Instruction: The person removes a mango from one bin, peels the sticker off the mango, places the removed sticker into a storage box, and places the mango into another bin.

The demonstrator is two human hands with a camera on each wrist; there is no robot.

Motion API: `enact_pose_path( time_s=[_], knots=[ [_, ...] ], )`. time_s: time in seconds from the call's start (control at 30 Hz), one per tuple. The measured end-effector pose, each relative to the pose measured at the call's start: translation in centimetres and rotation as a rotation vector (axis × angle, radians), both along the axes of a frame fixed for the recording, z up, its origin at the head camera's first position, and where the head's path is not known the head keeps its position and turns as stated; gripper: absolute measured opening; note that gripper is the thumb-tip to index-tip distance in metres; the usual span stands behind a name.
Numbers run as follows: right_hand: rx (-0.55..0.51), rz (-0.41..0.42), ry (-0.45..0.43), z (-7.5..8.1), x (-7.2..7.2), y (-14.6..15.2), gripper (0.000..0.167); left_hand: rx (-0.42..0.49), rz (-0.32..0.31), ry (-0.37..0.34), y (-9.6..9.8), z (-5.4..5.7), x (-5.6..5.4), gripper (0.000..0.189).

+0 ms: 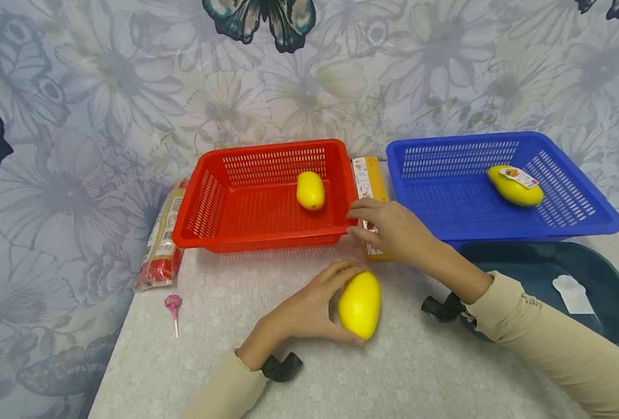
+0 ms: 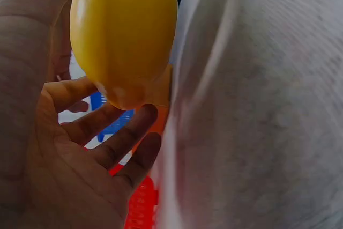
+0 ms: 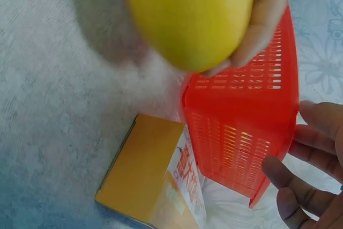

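A smooth yellow mango (image 1: 360, 305) is in my left hand (image 1: 314, 308), thumb at its near end and fingers over its far end. The left wrist view shows the mango (image 2: 123, 36) large, with fingertips along its lower end. My right hand (image 1: 393, 230) is at the right edge of the red basket (image 1: 257, 240), its fingers spread and touching the rim near the front corner. In the right wrist view those fingertips (image 3: 276, 170) overlap the basket's end wall. Inside the red basket lies another yellow mango (image 1: 310, 191).
A yellow and white box (image 1: 371, 180) stands between the red basket and a blue basket (image 1: 445, 235). The blue basket holds a mango (image 1: 516, 186) with a label. A dark teal tub (image 1: 519, 250) holds a white paper (image 1: 573, 294). A lollipop (image 1: 173, 305) and plastic packet (image 1: 161, 244) lie left.
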State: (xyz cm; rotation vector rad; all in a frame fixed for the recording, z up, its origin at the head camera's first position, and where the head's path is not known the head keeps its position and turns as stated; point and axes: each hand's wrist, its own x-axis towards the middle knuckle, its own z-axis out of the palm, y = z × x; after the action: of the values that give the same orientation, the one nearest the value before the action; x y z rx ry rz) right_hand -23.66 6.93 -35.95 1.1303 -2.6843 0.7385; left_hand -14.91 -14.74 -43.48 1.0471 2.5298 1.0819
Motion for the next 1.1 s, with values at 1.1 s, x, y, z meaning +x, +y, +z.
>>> enact_pose_path(
  time_s=[1.1],
  knots=[
    [-0.057, -0.064, -0.03, -1.0, 0.4, -0.1, 0.027, 0.045, 0.349, 0.121, -9.3, 11.9, -7.6, 0.099]
  ],
)
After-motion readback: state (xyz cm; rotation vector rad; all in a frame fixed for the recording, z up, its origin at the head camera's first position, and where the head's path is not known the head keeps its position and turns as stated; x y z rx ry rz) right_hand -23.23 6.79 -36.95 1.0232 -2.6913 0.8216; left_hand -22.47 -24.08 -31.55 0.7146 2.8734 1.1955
